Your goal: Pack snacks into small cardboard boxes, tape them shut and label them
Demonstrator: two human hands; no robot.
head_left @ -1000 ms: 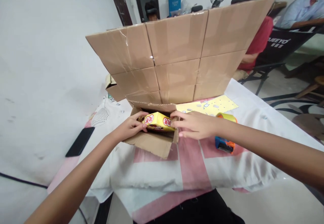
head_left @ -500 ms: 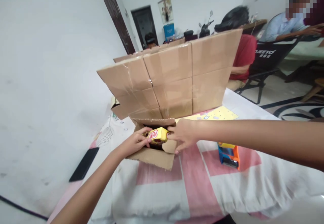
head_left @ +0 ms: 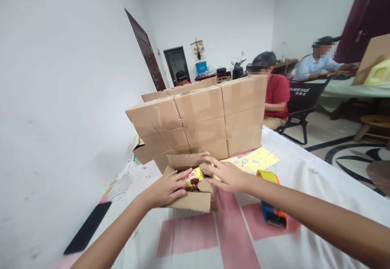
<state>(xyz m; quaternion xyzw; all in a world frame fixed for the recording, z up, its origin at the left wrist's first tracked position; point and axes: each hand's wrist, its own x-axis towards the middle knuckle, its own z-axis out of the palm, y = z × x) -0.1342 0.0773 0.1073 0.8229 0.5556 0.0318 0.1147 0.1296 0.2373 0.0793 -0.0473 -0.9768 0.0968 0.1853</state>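
Note:
A small open cardboard box (head_left: 191, 201) sits on the white and pink tablecloth (head_left: 231, 236). Inside it lies a yellow packet (head_left: 194, 178) with red labels, mostly below the box rim. My left hand (head_left: 167, 188) rests on the box's left flap, fingers spread and touching the packet's left end. My right hand (head_left: 227, 175) lies with fingers stretched over the right flap, fingertips at the packet's right end.
A stack of sealed cardboard boxes (head_left: 201, 119) stands right behind the small box. A tape dispenser (head_left: 272, 212) and a yellow sheet (head_left: 256, 160) lie to the right, a black phone (head_left: 87, 232) to the left. Other people sit at the back right.
The packet has gone down from above the box into it. Both hands followed it and now lie flatter on the flaps. The camera has tilted up.

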